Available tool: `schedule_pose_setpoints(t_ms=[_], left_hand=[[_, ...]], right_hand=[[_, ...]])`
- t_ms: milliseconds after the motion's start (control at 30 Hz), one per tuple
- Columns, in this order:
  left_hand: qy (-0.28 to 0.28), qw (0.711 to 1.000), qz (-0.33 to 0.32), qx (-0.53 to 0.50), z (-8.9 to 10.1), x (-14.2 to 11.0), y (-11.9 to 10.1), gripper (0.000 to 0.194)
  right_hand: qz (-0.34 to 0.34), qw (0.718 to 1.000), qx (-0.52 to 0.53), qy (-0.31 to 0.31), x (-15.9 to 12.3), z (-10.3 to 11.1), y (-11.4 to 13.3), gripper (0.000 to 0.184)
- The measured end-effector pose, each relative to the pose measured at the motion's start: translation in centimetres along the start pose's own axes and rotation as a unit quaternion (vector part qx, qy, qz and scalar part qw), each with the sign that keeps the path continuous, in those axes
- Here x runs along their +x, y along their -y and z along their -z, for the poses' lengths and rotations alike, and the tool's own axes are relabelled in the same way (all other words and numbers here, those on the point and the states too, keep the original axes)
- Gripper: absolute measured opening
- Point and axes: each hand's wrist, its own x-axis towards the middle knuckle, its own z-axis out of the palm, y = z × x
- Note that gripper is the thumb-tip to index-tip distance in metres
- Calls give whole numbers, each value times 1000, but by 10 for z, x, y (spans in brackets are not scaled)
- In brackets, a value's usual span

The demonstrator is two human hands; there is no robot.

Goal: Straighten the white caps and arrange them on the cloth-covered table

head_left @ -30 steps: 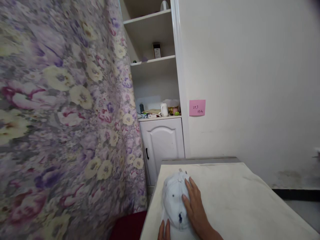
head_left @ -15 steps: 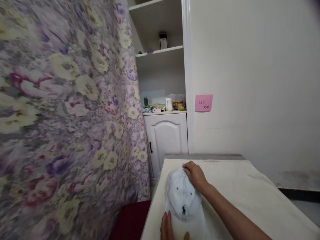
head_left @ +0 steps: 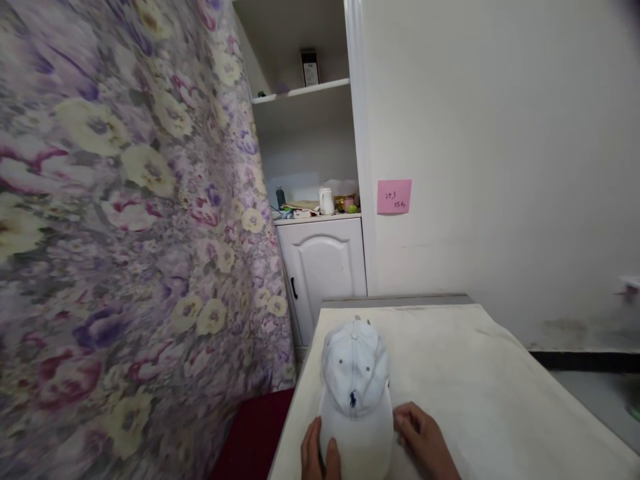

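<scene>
A pale white baseball cap [head_left: 356, 373] with a small dark embroidered figure on its front rests upright on the table's cream cloth, its brim toward me. My left hand [head_left: 320, 453] is at the brim's left edge, thumb over the top and fingers along the side, closed on it. Just off the brim's right edge, my right hand [head_left: 425, 440] has its fingers curled, the tips close to the edge. I cannot tell whether those tips touch the cap, and nothing shows in them.
The cream-covered table [head_left: 470, 373] extends to the right of the cap. A floral curtain [head_left: 150, 267] hangs at left above a dark red surface [head_left: 255, 433]. Behind are a white cabinet [head_left: 327, 267], shelves holding a white jug [head_left: 326, 201], and a pink note [head_left: 395, 197] on the wall.
My right hand has left the back of the cap's crown and come down toward me, beside the brim's right edge. My left hand stays at the brim. The view has shifted slightly.
</scene>
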Motion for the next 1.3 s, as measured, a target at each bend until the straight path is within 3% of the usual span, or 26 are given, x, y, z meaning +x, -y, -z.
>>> schedule_pose_setpoints(t_ms=[133, 267, 467, 533, 933, 1067, 1300], left_hand=[[-1, 1000, -5, 11, 3, 0, -5, 59], [-1, 1000, -28, 10, 4, -1, -13, 61], [19, 982, -176, 67, -5, -14, -9, 60], [19, 978, -192, 84, -9, -18, -7, 58], [-1, 977, -163, 134, -4, -17, -20, 51], [-26, 963, -186, 194, -5, -19, -33, 56], [95, 918, -147, 357, -15, -1, -75, 75]], right_hand=[[-11, 1000, 8, 3, -7, -11, -7, 22], [1, 1000, -2, 3, -8, -9, -6, 17], [11, 1000, -9, 16, -9, -7, -2, 15], [12, 1000, -7, 22, -9, -7, -3, 15], [11, 998, 5, 56, -8, -7, -14, 17], [4, 997, 22, 75, -5, -7, -15, 17], [-11, 997, 31, 65, -1, -11, -17, 19]])
